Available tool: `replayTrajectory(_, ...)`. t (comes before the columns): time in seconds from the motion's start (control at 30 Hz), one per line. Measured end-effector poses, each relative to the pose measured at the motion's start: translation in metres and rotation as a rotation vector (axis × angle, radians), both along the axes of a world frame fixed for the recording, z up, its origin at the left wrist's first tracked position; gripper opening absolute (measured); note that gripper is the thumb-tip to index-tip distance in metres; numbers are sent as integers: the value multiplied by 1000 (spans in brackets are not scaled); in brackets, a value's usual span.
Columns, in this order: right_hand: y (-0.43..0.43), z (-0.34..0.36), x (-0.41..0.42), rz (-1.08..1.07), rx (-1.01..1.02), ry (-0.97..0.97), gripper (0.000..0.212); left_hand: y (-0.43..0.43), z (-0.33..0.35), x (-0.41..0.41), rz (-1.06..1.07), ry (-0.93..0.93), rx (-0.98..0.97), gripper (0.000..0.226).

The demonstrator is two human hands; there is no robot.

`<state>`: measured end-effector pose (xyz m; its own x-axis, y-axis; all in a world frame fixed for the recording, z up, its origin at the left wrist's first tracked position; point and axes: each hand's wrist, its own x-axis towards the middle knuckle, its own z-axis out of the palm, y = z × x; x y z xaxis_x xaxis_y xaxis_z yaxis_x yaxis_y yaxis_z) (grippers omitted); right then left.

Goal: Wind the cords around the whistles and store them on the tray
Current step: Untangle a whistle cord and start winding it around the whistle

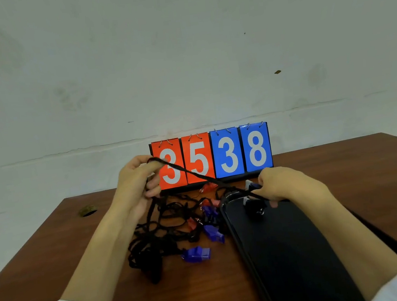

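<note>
A black oval plastic tray [292, 251] lies toward 5 o'clock, with a cord-wound dark whistle [254, 207] at its 12 o'clock end. At its 9 o'clock, blue plastic whistles [197, 253] and red plastic whistles [192, 223] lie in tangled black braided cords [157, 230]. One taut cord [195, 173] joins the left grip [137, 180] and a held blue whistle [253, 185] in the right grip [281, 185].

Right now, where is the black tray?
In the head view, the black tray lies on the table beneath the right hand, just right of the tangled whistles and cords.
</note>
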<state>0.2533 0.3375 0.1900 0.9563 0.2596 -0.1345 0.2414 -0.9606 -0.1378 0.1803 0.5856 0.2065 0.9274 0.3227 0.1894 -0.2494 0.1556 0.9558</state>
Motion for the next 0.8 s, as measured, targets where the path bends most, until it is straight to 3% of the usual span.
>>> replayTrajectory(0.1,-1,0,1,-25,-45,-18,22,2,-5,2,-107,152,38,31)
replayTrajectory(0.17,-2,-1,3,-50,-32,-56,29,3,-7,4,-160,231,106,35)
replayTrajectory(0.3,-9,-3,11,-139,198,-137,38,8,-9,6,-227,282,188,19)
replayTrajectory(0.37,-12,0,13,-142,383,-195,36,11,-11,4,-221,373,382,20)
replayTrajectory(0.43,-10,5,10,-130,551,-274,37,10,-14,2,-230,491,542,42)
replayTrajectory(0.5,-6,10,5,-123,626,-395,39,7,-16,0,-291,560,567,65)
replayTrajectory(0.6,-1,18,-3,-116,843,-475,34,4,-21,3,-305,644,659,77)
replayTrajectory(0.7,0,26,-10,-132,1128,-545,30,5,-30,7,-239,727,965,45)
replayTrajectory(0.8,-1,30,-13,-132,1312,-614,26,4,-34,11,-304,700,1082,8)
